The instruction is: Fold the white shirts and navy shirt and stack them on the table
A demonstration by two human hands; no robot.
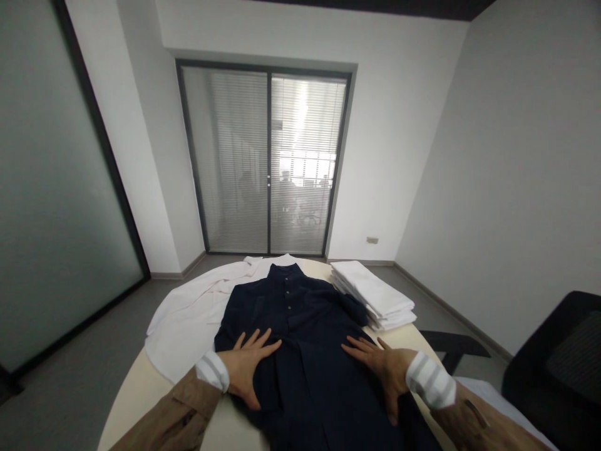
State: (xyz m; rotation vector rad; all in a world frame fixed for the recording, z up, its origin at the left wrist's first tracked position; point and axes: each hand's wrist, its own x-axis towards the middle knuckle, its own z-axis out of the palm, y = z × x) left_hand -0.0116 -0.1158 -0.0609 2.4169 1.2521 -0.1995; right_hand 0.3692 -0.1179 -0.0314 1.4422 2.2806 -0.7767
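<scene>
A dark navy shirt lies spread front side up on the table, its collar at the far end and its buttons along the upper middle. My left hand rests on the shirt's left side, fingers spread. On the right side my right hand lies against the cloth, its fingers stretched out too. Neither hand grasps anything. Beyond the shirt's left edge is a loose white garment. A stack of folded white cloth sits at the far right, touching or close to the navy sleeve.
The pale round-edged table carries all the clothes. A black chair stands at the right, with a light cloth near it. Behind the table are a glass partition with blinds and white walls.
</scene>
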